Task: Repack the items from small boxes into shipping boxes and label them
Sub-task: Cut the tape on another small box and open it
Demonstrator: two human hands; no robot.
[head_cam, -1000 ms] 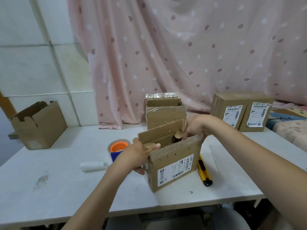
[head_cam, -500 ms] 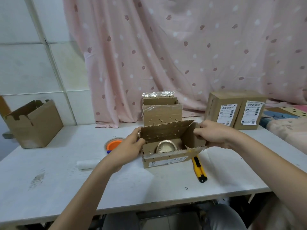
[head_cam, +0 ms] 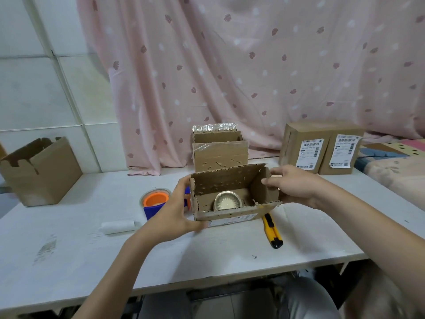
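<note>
The open cardboard box (head_cam: 232, 199) sat near the middle of the surface (head_cam: 69, 245), closer to its far edge than the near one, with a round shiny-rimmed item (head_cam: 227, 201) lying on its floor. The left hand (head_cam: 177, 210) cupped the box's left end, fingers spread against the wall and thumb low at the near corner, while the right hand (head_cam: 294, 185) had its grip closed on the right end wall, thumb inside and fingers outside. A yellow utility knife (head_cam: 272, 232) lay just beside the box on the right, a tape roll (head_cam: 155, 200) just left of it behind the left hand, and two labelled boxes (head_cam: 322, 149) stood at the far right corner. The step in hand looked like steadying the box so the item could come out (or be checked). To do that well, the left hand should hold the box flat against the surface, the torn flaps should be kept spread wide, and the right hand should reach straight down and lift by the rim without snagging the ragged cardboard edges.
</note>
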